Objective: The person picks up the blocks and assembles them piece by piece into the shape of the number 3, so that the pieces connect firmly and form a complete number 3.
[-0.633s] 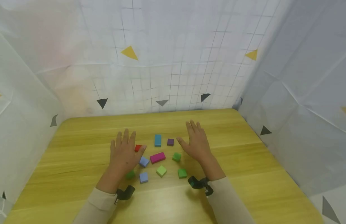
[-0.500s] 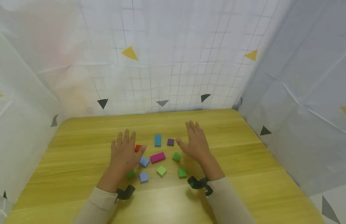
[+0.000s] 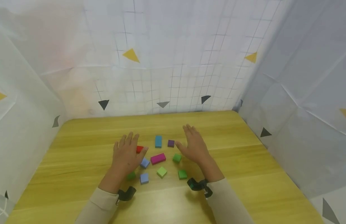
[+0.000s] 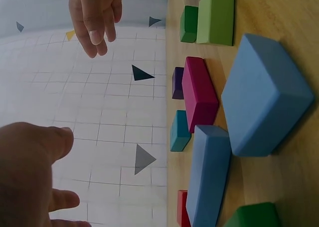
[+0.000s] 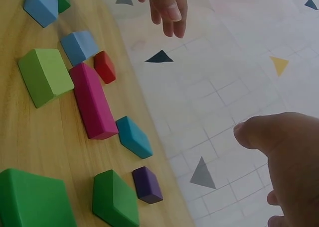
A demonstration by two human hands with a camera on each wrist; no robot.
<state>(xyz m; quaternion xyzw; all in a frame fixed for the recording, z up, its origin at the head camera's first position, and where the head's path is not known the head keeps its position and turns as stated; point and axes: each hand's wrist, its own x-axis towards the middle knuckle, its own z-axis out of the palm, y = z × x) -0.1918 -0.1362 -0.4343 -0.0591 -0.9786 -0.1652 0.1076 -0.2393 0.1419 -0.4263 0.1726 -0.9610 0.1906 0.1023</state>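
Coloured blocks lie loose on the wooden table between and below both hands. My left hand [image 3: 126, 158] hovers over the left side of the group, fingers stretched and holding nothing. It partly hides a red block [image 3: 139, 149], a light blue block [image 3: 145, 163] and a green block [image 3: 131, 175] in the head view. To the right, my right hand [image 3: 196, 148] is held in the air with straight fingers, also holding nothing. Its thumb is nearest in the head view to a purple block [image 3: 171, 143] and a green block [image 3: 177, 158]. A magenta block [image 3: 158, 158] lies mid-group.
A teal block [image 3: 158, 141] is at the back of the group. In front lie a lime block [image 3: 162, 172], another light blue block [image 3: 144, 178] and another green block [image 3: 182, 174]. Patterned white sheets [image 3: 167, 84] stand behind and beside the table [image 3: 245, 174].
Both hands have shifted slightly inward, toward each other. The head view has tilted a little. The blocks keep their places on the table.
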